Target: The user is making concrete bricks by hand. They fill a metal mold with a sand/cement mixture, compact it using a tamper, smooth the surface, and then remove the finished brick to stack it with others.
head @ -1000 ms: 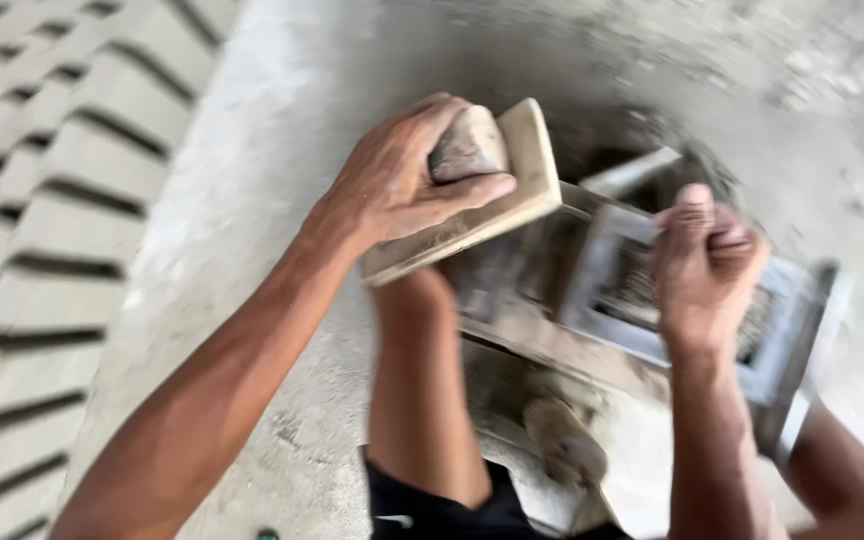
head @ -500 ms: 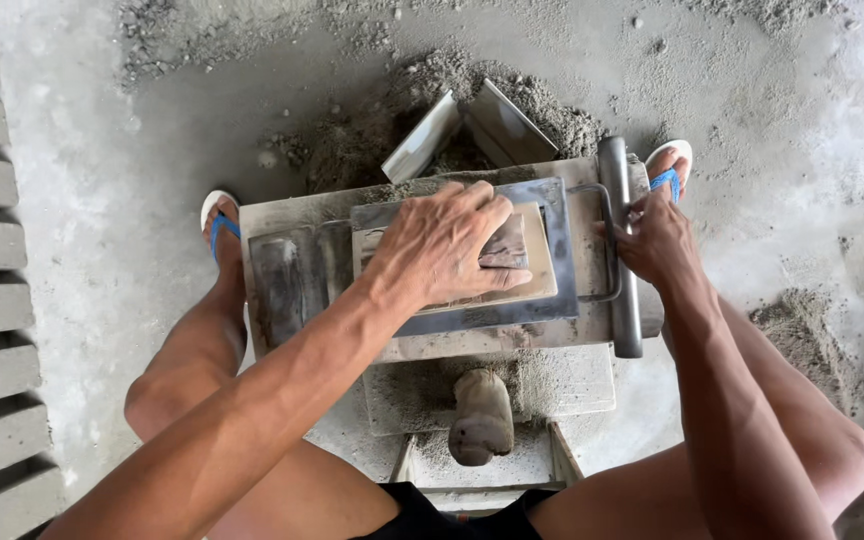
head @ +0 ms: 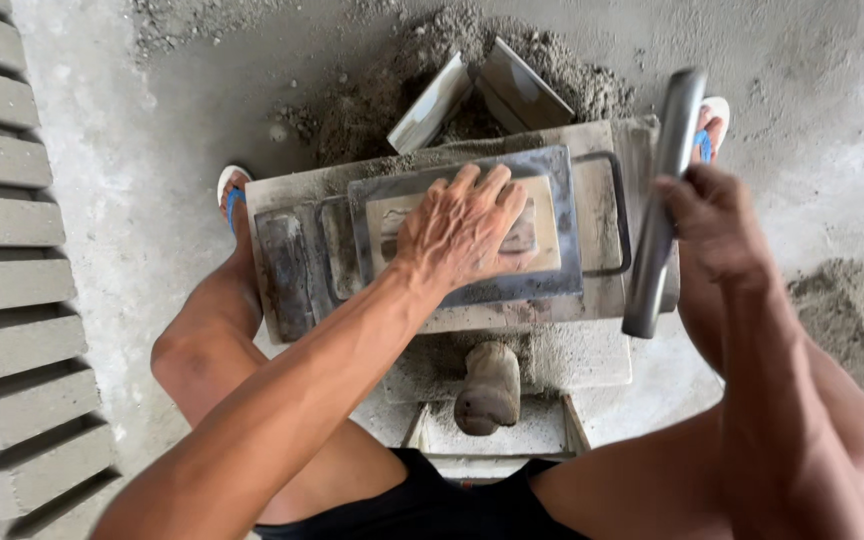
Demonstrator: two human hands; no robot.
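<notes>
Near your knees a rounded wooden handle [head: 489,388] juts out. Your left hand [head: 462,232] lies flat, fingers spread, on the pale board [head: 548,232] in the metal mould [head: 472,240]. Your right hand [head: 714,215] grips the stiff, heavy-looking lever bar [head: 660,200] at mid-length. Beyond lies loose sandy mix [head: 472,60].

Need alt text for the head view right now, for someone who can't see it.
Seen from above, a seated person's left hand presses flat on a pale wooden block set in a metal block mould, while the right hand grips the mould's grey metal lever. A heap of grey sandy mix lies beyond, and rows of grey cast blocks lie on the left.
</notes>
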